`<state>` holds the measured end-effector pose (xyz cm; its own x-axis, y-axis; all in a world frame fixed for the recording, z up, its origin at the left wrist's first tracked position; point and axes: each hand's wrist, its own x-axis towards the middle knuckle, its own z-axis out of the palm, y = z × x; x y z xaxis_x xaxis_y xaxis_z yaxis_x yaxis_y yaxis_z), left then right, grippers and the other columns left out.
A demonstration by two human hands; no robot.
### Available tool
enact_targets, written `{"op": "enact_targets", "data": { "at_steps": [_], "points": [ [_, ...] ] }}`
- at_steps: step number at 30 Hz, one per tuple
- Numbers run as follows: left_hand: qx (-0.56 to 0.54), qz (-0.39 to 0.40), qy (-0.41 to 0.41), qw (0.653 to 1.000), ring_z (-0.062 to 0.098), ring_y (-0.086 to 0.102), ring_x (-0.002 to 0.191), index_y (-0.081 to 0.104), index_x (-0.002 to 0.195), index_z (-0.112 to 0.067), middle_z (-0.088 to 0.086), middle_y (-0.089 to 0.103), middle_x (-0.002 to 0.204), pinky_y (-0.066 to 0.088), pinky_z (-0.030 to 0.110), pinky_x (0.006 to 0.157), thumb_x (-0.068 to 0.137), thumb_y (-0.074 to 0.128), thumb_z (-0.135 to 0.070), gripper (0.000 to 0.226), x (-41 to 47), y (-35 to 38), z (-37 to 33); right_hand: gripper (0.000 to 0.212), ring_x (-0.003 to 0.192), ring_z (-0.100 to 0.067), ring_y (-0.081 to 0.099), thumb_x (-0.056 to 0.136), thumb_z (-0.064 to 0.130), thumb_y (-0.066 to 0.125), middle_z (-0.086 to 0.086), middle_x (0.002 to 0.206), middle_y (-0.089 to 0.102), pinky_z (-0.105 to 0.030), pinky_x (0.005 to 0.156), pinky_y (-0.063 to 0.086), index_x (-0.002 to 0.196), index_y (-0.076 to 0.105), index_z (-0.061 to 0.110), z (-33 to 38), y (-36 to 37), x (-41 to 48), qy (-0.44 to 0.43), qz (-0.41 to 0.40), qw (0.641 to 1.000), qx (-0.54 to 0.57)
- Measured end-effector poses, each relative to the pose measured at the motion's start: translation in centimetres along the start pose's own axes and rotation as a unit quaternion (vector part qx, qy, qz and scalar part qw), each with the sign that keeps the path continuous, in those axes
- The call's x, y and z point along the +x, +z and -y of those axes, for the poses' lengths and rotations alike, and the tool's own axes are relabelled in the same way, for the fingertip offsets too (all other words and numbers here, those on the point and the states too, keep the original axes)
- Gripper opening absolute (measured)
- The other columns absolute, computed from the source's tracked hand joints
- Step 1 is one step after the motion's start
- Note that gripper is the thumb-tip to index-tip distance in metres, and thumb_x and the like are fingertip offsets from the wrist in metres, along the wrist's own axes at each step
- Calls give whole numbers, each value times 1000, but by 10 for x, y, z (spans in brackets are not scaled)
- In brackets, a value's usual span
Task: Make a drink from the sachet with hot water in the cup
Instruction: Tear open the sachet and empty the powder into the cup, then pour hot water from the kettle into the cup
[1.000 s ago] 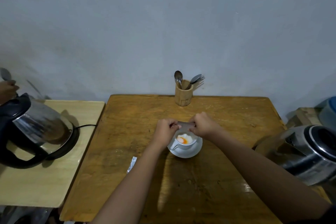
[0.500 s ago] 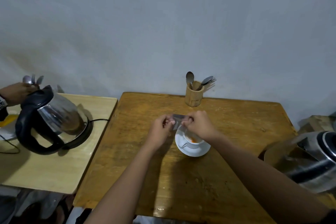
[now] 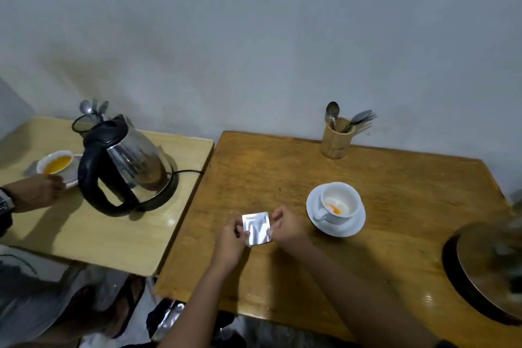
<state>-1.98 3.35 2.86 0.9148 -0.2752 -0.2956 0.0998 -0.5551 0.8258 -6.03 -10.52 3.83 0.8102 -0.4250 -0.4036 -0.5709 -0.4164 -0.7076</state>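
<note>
A silver sachet (image 3: 257, 228) is held flat above the brown wooden table (image 3: 282, 178). My left hand (image 3: 232, 240) pinches its left edge and my right hand (image 3: 286, 227) pinches its right edge. To the right of my hands a white cup (image 3: 340, 203) stands on a white saucer (image 3: 354, 227); white and orange powder lies in the cup's bottom. A steel kettle (image 3: 493, 268) with a dark base sits at the table's right edge, blurred and partly cut off.
A wooden holder (image 3: 336, 140) with spoons and forks stands at the table's back. On the pale side table (image 3: 113, 240) to the left are a second steel kettle (image 3: 127, 167), a cup of orange drink (image 3: 56, 165) and another person's hand (image 3: 39, 192).
Both hands have drawn the sachet away from over the cup, toward me and to the left. The camera has swung left, so the side table and other person's cup now show.
</note>
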Motion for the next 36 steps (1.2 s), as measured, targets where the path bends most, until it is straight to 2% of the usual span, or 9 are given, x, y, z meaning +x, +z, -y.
{"op": "enact_targets", "data": {
  "at_steps": [4, 7, 9, 12, 16, 20, 25, 30, 36],
  "points": [
    [16, -11, -1, 1000, 21, 55, 75, 52, 92, -16, 2, 54, 74, 39, 22, 59, 83, 55, -1, 18, -3, 3, 10, 21, 60, -8, 51, 70, 0, 54, 7, 62, 56, -18, 54, 36, 84, 55, 15, -11, 14, -2, -45, -8, 999, 7],
    [24, -14, -3, 1000, 17, 56, 83, 53, 112, -13, 2, 58, 87, 41, 24, 64, 85, 54, -1, 29, -3, 3, 14, 24, 60, -8, 52, 72, -1, 59, 2, 70, 59, -12, 54, 38, 94, 61, 6, -16, 27, -7, -87, -4, 996, -14],
    [31, -14, -2, 999, 15, 56, 86, 51, 117, -11, 3, 60, 95, 41, 24, 72, 85, 53, 0, 34, -5, 4, 16, 28, 76, -19, 60, 74, 0, 60, -12, 90, 68, -18, 65, 42, 101, 63, 5, -19, 32, -11, -127, -14, 990, -52],
    [47, -13, 11, 999, 19, 59, 92, 53, 118, -10, 10, 65, 108, 42, 25, 76, 81, 52, 3, 39, -5, 6, 21, 34, 110, -24, 56, 85, 8, 54, -12, 123, 61, -16, 85, 34, 119, 59, 6, -18, 34, -16, -144, 7, 984, -109],
    [102, -2, 34, 994, 24, 53, 116, 51, 129, -10, 10, 52, 129, 39, 22, 87, 84, 50, 2, 46, -7, 9, 26, 36, 119, -22, 50, 91, 16, 51, -11, 134, 51, -26, 99, 40, 126, 54, 9, -17, 38, -18, -124, 22, 979, -161],
    [152, 10, 52, 987, 23, 47, 120, 51, 129, -8, 9, 45, 130, 37, 23, 91, 92, 43, -9, 38, -11, 11, 31, 35, 116, -22, 49, 91, 13, 50, -11, 130, 50, -29, 96, 43, 126, 55, 11, -23, 38, -22, -132, 18, 975, -178],
    [200, 28, 48, 978, 26, 41, 128, 43, 133, -7, 13, 37, 140, 41, 37, 104, 93, 42, -8, 40, -17, 10, 29, 37, 121, -21, 43, 89, 6, 50, -7, 132, 45, -29, 98, 43, 125, 56, 12, -29, 34, -29, -157, 35, 966, -204],
    [285, 45, 52, 956, 28, 41, 122, 50, 120, -5, 13, 41, 135, 45, 37, 99, 85, 50, -6, 35, -17, 10, 19, 41, 117, -23, 48, 87, 7, 50, -8, 131, 46, -29, 95, 43, 127, 53, 13, -34, 22, -40, -161, 52, 967, -189],
    [272, 49, 116, 954, 30, 41, 124, 50, 125, -1, 15, 44, 136, 38, 36, 101, 89, 44, -4, 36, -19, 31, -27, 29, 102, -17, 55, 91, 12, 48, -8, 117, 60, -23, 86, 42, 117, 59, 9, -25, -60, -73, -199, -117, 972, -42]
  ]
}}
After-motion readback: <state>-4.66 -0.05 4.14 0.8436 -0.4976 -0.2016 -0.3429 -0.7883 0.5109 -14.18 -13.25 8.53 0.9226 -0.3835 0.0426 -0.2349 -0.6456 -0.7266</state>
